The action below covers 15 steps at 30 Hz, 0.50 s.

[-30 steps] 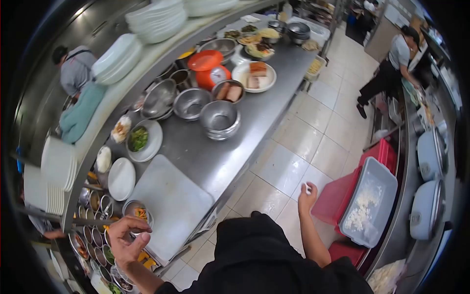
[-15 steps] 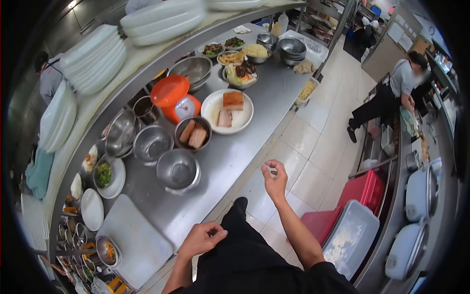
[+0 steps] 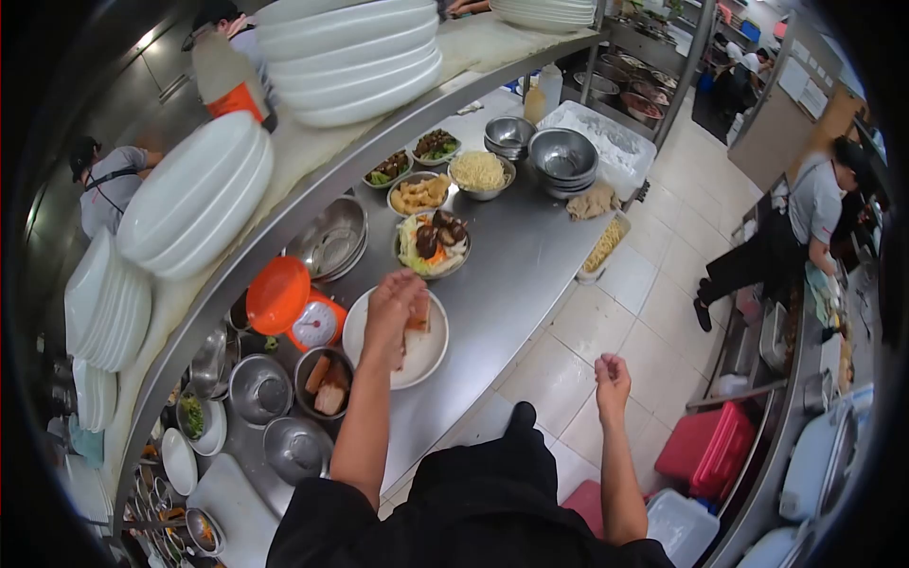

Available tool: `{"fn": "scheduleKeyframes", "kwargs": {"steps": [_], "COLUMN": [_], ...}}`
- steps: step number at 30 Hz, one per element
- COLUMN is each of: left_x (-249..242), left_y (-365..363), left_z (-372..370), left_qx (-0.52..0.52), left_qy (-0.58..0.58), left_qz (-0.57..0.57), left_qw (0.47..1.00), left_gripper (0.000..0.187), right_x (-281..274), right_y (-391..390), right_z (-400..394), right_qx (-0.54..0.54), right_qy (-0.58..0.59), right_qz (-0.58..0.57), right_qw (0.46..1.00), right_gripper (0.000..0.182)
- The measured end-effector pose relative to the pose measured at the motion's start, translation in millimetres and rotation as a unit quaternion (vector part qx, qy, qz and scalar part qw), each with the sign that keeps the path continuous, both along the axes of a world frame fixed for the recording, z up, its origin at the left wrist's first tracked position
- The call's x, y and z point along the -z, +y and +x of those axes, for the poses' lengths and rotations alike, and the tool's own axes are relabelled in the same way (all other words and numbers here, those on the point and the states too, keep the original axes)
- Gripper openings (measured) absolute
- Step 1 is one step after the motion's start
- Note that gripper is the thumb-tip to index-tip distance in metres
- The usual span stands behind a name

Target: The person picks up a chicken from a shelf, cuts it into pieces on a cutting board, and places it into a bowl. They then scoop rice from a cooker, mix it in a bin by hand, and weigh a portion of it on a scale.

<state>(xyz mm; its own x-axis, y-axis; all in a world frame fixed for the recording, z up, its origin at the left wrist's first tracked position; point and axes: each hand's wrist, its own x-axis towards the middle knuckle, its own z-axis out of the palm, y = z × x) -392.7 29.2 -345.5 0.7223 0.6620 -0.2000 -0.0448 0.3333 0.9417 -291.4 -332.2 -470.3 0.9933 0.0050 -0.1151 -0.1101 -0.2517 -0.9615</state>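
Over white plate point(image 3: 431, 358), loosely bent left hand point(image 3: 393, 308); grip on anything: cannot tell. Well apart from it, over floor tiles point(image 3: 592, 327), half-curled right hand point(image 3: 613, 375) with nothing visible in grasp; closure of fingertips: cannot tell. Just beside left hand, on plate, partly hidden meat point(image 3: 421, 316): likely dense, soft, greasy, prone to slipping; best held across broad sides. As for plate, probably stiff, smooth, breakable; best hold at rim nearest right hand. Just beyond left fingertips, bowl point(image 3: 449, 272) of vegetables point(image 3: 414, 248) and mushrooms point(image 3: 445, 239).

Extends left arm point(image 3: 365, 407) forward, fingers of left hand point(image 3: 390, 310) angled inward; positions right arm point(image 3: 620, 473) apart, right hand point(image 3: 612, 377) loosely curled.
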Motion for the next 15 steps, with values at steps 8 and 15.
{"fn": "scheduleKeyframes", "kwargs": {"steps": [8,15], "left_x": [23,69], "left_y": [108,232], "left_z": [105,151], "left_qx": [-0.132,-0.182], "left_qy": [0.036,0.137], "left_qz": [0.026,0.051], "left_qw": [0.99,0.972], "left_gripper": [0.035,0.022], "right_x": [-76,-103], "right_y": [167,378], "right_z": [227,328], "right_qx": [-0.262,-0.385], "right_qy": [-0.154,-0.22], "right_qz": [0.054,-0.037], "right_qw": [0.951,0.896], "right_gripper": [0.031,0.035]}}
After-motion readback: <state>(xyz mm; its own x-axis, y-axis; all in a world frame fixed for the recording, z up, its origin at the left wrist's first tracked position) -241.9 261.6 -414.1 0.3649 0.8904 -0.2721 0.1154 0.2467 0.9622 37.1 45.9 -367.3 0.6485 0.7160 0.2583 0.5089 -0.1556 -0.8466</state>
